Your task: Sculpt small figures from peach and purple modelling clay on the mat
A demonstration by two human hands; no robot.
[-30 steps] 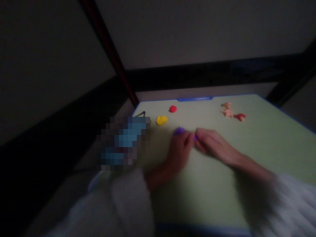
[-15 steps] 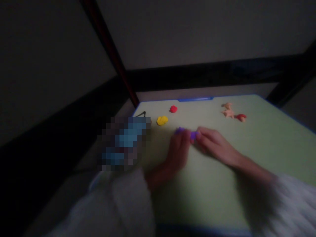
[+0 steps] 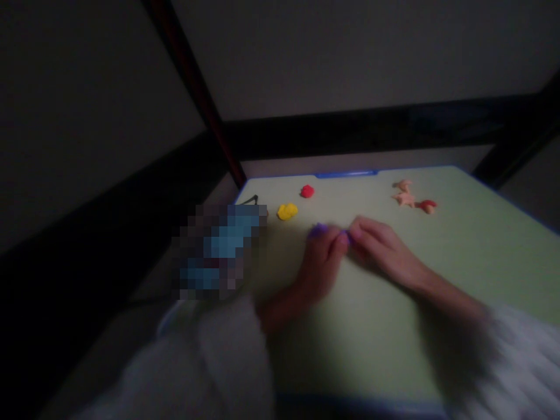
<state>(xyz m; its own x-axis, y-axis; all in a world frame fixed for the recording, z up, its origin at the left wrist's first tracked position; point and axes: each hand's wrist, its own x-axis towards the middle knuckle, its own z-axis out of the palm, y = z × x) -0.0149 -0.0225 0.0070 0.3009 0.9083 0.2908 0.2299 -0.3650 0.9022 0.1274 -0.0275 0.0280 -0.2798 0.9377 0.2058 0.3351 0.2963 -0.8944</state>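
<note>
Plainly, both hands gripped a small purple clay-like lump point(image 3: 319, 230) over the pale, blue-edged table point(image 3: 371, 350): the left hand point(image 3: 321, 262) closed around it, the right hand point(image 3: 385, 251) pinched its end, and fingers hid most of it. Beyond lay a yellow, flattened lump point(image 3: 287, 212) and a red, rounded lump point(image 3: 307, 191); farther right, a peach, spiky piece point(image 3: 406, 200) neighboured a red-and-peach piece point(image 3: 427, 207). Blue pixelation point(image 3: 231, 236) obscured the left side.

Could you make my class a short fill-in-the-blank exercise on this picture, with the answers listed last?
1. The left hand and right hand grip a small held piece coloured ____.
2. The piece nearest the round red piece is ____.
3. The edge of the table is ____.
4. The pinkish pieces lie toward the person's ____ side.

Answers: purple; yellow; blue; right.
</note>
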